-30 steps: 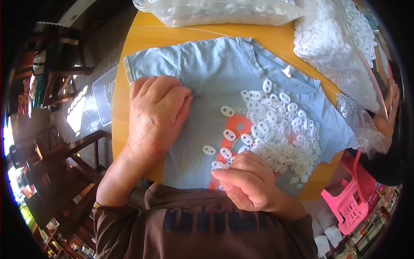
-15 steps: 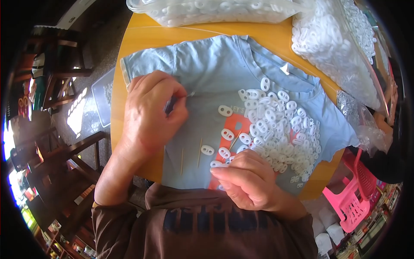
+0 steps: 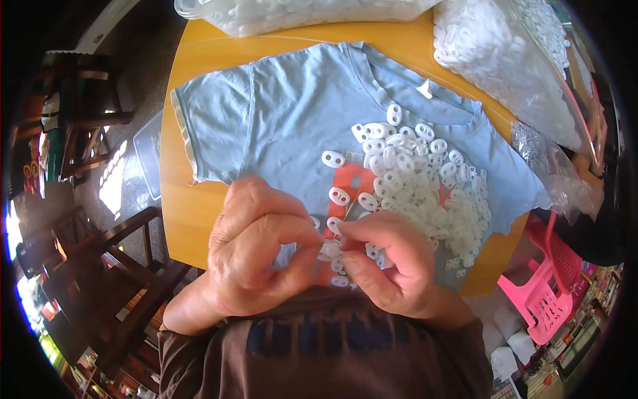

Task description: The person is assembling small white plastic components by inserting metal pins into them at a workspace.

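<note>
My left hand (image 3: 262, 249) is closed in a pinch, its fingertips near the middle of the shirt. Facing it, my right hand (image 3: 392, 259) has thumb and forefinger curled together. Between both sets of fingertips is a blurred small white piece (image 3: 330, 250); what each hand grips cannot be made out. Under the hands lies a light blue T-shirt (image 3: 292, 100) with an orange print. Many white two-holed plastic pieces (image 3: 412, 179) are heaped on its right side. A loose white two-holed piece (image 3: 333, 159) lies left of the heap. A thin wooden stick (image 3: 353, 202) rests on the print.
The shirt covers much of a yellow wooden table (image 3: 193, 219). A clear tub (image 3: 312, 14) of white pieces stands at the far edge. Full clear plastic bags (image 3: 495, 53) lie at the far right. A pink plastic chair (image 3: 548, 286) is at the right, dark wooden furniture (image 3: 126, 233) at the left.
My left hand has come down and right from the shirt's sleeve side to meet my right hand. My right hand has moved slightly up. The view has shifted a little.
</note>
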Motion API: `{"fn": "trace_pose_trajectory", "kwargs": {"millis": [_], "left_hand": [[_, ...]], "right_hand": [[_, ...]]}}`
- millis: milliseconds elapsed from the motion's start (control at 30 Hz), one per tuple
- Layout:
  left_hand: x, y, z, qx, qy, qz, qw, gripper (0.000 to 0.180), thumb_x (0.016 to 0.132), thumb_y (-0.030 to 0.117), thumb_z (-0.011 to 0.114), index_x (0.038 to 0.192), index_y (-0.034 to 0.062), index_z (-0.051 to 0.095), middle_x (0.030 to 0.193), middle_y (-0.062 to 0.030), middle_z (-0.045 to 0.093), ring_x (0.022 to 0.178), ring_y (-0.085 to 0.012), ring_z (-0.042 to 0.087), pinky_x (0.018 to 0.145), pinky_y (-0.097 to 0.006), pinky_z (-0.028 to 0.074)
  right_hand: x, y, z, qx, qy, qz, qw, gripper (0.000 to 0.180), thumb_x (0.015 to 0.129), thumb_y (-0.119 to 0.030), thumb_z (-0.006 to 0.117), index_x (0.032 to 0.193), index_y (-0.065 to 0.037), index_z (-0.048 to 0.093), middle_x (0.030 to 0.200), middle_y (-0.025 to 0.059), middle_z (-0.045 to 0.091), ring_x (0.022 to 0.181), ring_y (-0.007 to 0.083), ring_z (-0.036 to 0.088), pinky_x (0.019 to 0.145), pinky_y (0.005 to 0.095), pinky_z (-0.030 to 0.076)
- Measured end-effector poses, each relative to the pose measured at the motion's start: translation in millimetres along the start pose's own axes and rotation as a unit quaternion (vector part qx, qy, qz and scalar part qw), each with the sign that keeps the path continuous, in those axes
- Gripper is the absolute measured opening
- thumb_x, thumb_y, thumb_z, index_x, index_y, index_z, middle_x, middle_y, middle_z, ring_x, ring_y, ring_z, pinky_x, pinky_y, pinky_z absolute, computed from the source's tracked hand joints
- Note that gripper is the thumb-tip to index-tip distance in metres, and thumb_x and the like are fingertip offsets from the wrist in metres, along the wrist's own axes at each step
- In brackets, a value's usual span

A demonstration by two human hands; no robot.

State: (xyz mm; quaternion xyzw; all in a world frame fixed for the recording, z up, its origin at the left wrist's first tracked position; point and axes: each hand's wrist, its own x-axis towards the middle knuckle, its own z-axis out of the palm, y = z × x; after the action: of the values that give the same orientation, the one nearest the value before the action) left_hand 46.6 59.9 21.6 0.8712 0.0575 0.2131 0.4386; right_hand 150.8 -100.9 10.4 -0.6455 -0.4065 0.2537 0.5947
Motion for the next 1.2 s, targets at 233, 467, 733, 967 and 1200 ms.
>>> {"fn": "trace_pose_trajectory", "kwargs": {"millis": [233, 467, 733, 967, 1200], "left_hand": [[-2.4, 5.2, 9.3, -0.006, -0.017, 0.026, 0.999, 0.030, 0.052, -0.005, 0.069, 0.079, 0.0047, 0.060, 0.079, -0.0063, 0.057, 0.065, -0.0210, 0.052, 0.060, -0.032, 0.040], [-4.9, 6.5, 9.7, -0.010, -0.011, 0.044, 0.999, 0.025, 0.057, -0.005, 0.068, 0.080, 0.0026, 0.059, 0.081, -0.0090, 0.057, 0.066, -0.0225, 0.053, 0.060, -0.034, 0.041], [-7.6, 3.7, 6.1, 0.033, -0.020, 0.106, 0.994, 0.027, 0.055, 0.000, 0.070, 0.080, 0.0037, 0.059, 0.081, -0.0087, 0.057, 0.067, -0.0221, 0.053, 0.064, -0.037, 0.042], [-6.0, 2.4, 7.7, 0.030, -0.004, 0.110, 0.994, 0.031, 0.052, 0.005, 0.071, 0.080, 0.0027, 0.060, 0.080, -0.0066, 0.058, 0.063, -0.0206, 0.052, 0.064, -0.033, 0.041], [-8.3, 1.5, 9.5, -0.046, -0.022, 0.030, 0.998, 0.021, 0.059, 0.002, 0.069, 0.077, 0.0049, 0.059, 0.080, -0.0078, 0.058, 0.065, -0.0223, 0.052, 0.063, -0.032, 0.041]], "right_hand": [[-4.4, 2.3, 1.6, -0.023, 0.023, -0.045, 0.998, 0.024, 0.072, 0.007, 0.068, 0.094, 0.001, 0.061, 0.075, 0.0099, 0.061, 0.062, 0.0200, 0.060, 0.053, 0.0289, 0.046], [-7.0, -2.3, -0.4, 0.059, 0.009, 0.043, 0.997, 0.011, 0.078, 0.003, 0.064, 0.087, 0.000, 0.060, 0.075, 0.0097, 0.061, 0.063, 0.0207, 0.058, 0.057, 0.0288, 0.045], [-3.3, -2.7, -1.5, 0.060, -0.020, 0.032, 0.997, 0.008, 0.080, 0.001, 0.062, 0.088, 0.000, 0.060, 0.074, 0.0094, 0.059, 0.062, 0.0207, 0.057, 0.056, 0.0283, 0.044], [-4.2, 1.6, 2.2, -0.041, 0.008, -0.073, 0.996, 0.020, 0.072, 0.005, 0.066, 0.092, 0.001, 0.060, 0.077, 0.0095, 0.061, 0.063, 0.0227, 0.058, 0.054, 0.0309, 0.046], [-5.7, 1.4, 3.4, -0.092, 0.027, -0.093, 0.991, 0.030, 0.069, 0.005, 0.068, 0.098, 0.001, 0.062, 0.080, 0.0096, 0.062, 0.064, 0.0212, 0.059, 0.055, 0.0304, 0.046]]}}
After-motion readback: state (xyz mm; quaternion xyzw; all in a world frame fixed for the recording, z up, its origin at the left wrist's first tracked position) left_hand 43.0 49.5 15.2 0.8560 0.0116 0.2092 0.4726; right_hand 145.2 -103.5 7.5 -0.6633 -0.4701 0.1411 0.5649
